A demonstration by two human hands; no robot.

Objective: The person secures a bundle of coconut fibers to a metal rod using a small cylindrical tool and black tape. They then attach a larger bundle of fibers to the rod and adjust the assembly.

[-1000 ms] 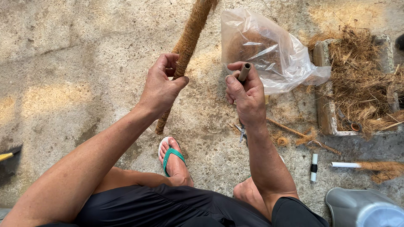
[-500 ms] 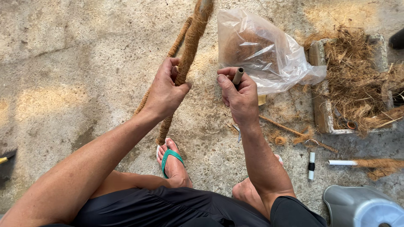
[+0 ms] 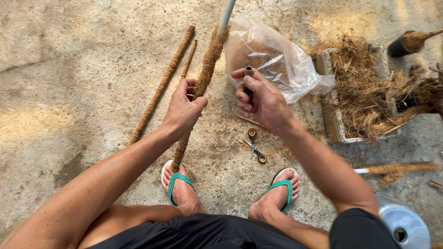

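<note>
Brown, rough rope fibre wraps the long pole (image 3: pixel 203 83), which leans up from beside the person's foot with a bare grey tip at the top. The left hand (image 3: pixel 183 110) is closed tight around its middle. The right hand (image 3: pixel 260 99) is curled around a small brown tube (image 3: pixel 248 74), close to a clear plastic bag (image 3: pixel 277 60).

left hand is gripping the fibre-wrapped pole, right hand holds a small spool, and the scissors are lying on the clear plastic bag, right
Not quite. The scissors lie on the bare concrete floor, below the clear plastic bag and between the two hands, not on the bag. The head view shows this. The rest holds: the left hand grips the fibre-wrapped pole, and the right hand holds a small spool.
</note>
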